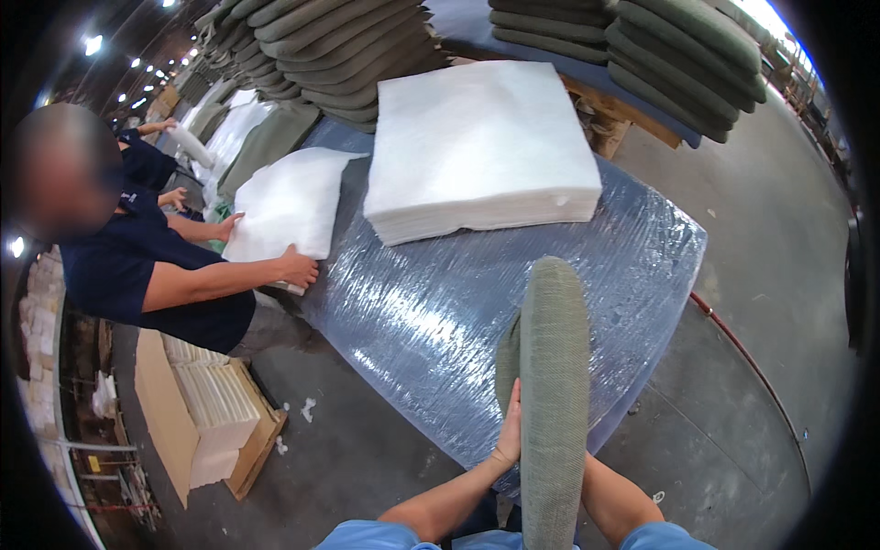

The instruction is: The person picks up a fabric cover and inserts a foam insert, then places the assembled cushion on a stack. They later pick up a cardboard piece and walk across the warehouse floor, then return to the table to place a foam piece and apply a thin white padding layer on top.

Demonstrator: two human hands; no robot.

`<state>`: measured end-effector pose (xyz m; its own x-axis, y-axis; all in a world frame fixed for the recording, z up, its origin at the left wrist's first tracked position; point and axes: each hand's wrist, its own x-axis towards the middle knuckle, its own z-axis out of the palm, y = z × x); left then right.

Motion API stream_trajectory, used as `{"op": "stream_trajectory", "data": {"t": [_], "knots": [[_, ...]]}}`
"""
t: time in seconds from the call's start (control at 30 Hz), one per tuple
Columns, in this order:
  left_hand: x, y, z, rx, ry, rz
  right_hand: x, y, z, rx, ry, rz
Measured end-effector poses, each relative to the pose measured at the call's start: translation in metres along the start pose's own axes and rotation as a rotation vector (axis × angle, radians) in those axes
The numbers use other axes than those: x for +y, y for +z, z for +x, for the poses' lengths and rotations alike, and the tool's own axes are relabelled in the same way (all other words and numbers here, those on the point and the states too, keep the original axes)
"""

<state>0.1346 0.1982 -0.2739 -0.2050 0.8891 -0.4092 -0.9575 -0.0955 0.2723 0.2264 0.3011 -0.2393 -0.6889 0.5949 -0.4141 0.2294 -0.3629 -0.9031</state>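
A grey-green fabric cushion [555, 385] stands on its narrow edge in front of me, tilted toward my body. My left hand [511, 431] presses along its left side, fingers stretched up and holding it. My right forearm reaches to the cushion's right side, but the cushion hides the right hand and its fingers. Behind the cushion, a flap or second piece of the same green fabric [506, 362] shows at the left. Below and beyond lies a table surface wrapped in shiny clear plastic film [403, 321].
A thick stack of white padding sheets [486, 147] sits on the table. At the left, a co-worker handles a white sheet [289, 206]. Piled green cushions [339, 55] stand behind. A pallet with boards [215, 412] is on the floor lower left; a red hose [747, 357] runs at right.
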Motion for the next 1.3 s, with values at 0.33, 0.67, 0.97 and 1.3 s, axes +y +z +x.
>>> {"op": "stream_trajectory", "data": {"t": [0.33, 0.67, 0.97, 1.3], "knots": [[0.157, 0.234, 0.019, -0.245, 0.657, 1.108, -0.236, 0.008, 0.035, -0.046, -0.693, 0.051], [0.141, 0.202, 0.074, -0.135, 0.547, 0.915, -0.164, 0.003, 0.078, -0.106, -0.394, 0.619], [0.089, 0.087, 0.099, 0.075, 0.432, 1.069, -0.068, -0.016, 0.094, -0.076, 0.091, 0.725], [0.043, 0.050, 0.012, 0.254, 0.133, 1.435, -0.040, -0.020, 0.048, -0.022, -0.196, 0.025]]}}
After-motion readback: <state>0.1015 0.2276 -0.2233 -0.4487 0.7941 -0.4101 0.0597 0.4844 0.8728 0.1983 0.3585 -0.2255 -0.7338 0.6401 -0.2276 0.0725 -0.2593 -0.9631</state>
